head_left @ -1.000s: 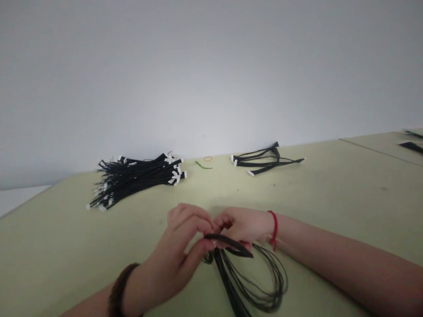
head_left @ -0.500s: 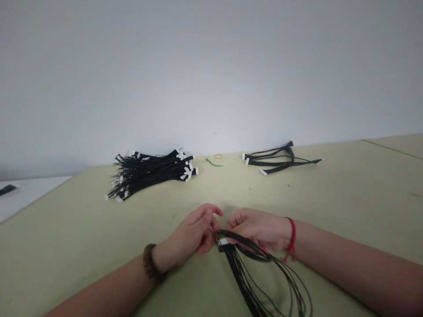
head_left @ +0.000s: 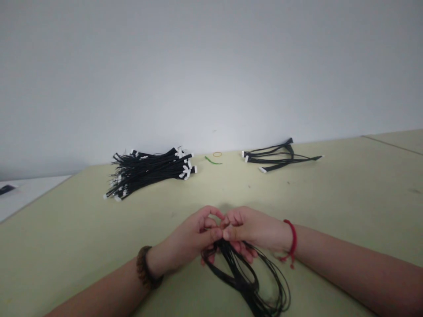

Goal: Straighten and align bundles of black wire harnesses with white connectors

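A looped bundle of thin black cables [head_left: 244,281] hangs toward me at the bottom centre of the head view. My left hand [head_left: 201,233] pinches its upper end, thumb on top and the other fingers curled beneath. Thumb to thumb with it, my right hand [head_left: 244,229] grips the same end from the right side. The fingertips of both hands meet there and cover whatever end piece lies between them. Below the hands the cables spread into several loose loops, and the lowest part runs out of the picture.
At the back left lies a thick pile of black cables [head_left: 152,171] with white connectors. A few more connector cables [head_left: 274,158] rest at the back right. Between them are a green strip [head_left: 213,161] and a thin yellowish ring [head_left: 217,154]. A pale wall [head_left: 211,79] stands behind the table.
My left hand has closed onto the cable end, and both thumbs now meet on it. The white connector that showed there is hidden. The loops have shifted left and hang differently.
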